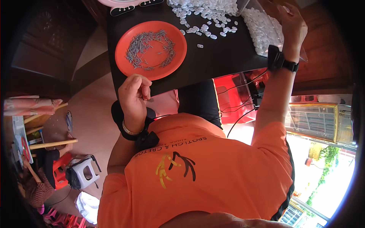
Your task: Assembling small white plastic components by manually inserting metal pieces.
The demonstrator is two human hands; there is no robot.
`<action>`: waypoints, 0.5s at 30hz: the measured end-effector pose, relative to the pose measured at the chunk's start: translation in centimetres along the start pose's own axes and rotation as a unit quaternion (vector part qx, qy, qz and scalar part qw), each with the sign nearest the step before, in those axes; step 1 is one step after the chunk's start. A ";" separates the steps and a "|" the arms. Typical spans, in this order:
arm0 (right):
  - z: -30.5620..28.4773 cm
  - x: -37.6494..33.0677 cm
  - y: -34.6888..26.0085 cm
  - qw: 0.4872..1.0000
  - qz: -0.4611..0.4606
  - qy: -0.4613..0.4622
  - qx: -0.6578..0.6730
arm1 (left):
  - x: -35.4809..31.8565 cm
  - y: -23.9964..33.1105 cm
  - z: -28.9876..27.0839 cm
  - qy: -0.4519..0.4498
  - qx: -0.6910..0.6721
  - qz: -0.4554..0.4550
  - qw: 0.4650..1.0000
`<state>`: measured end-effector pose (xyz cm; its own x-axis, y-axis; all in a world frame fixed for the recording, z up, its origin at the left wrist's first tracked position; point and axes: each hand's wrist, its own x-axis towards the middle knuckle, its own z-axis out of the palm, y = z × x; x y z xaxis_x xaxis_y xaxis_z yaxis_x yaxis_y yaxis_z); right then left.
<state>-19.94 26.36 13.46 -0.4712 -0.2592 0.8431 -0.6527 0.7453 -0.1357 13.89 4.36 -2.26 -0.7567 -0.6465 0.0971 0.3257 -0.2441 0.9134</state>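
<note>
- Near: our left hand (134, 95) at desk (213, 60) edge, fingers curled, tips pressed together; can't tell if they pinch anything.
- Mid: orange plate (178, 45) w/ small metal pins (150, 49), just beyond that hand.
- Far right: right hand (292, 23) grips clear bag (262, 30) of white plastic pcs; loose pile (205, 13) beside.
- Step looks like sorting/assembly; a pin pickup needs a fine pinch.

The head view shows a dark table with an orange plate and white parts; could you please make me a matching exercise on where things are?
Things:
1. small grey metal pieces
2. loose white plastic parts
3. left hand
4. right hand

Places:
A. at the clear bag of white parts
B. on the orange plate
C. at the table's near edge
D. heaped on the dark table top

Pairs: 1-B, 2-D, 3-C, 4-A
</note>
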 end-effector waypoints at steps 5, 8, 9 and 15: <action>2.7 0.0 4.1 0.991 0.024 -0.128 -0.041 | -0.2 -0.1 -0.4 0.009 0.004 -0.010 1.000; 5.0 -3.5 0.5 0.974 -0.024 -0.209 0.086 | -0.3 -0.2 -0.4 0.005 0.008 -0.016 1.000; 6.3 -4.7 -0.1 0.944 -0.042 -0.269 0.186 | -0.3 -0.2 -0.4 -0.003 -0.001 -0.015 1.000; 11.4 -9.2 -5.2 0.871 -0.057 -0.424 0.241 | -0.5 -0.6 -0.7 -0.009 -0.008 -0.012 1.000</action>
<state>-19.00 17.86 0.45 -0.5219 -0.8277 0.2064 -0.8016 0.3932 -0.4504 14.50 4.28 -3.11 -0.7744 -0.6274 0.0819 0.3165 -0.2720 0.9088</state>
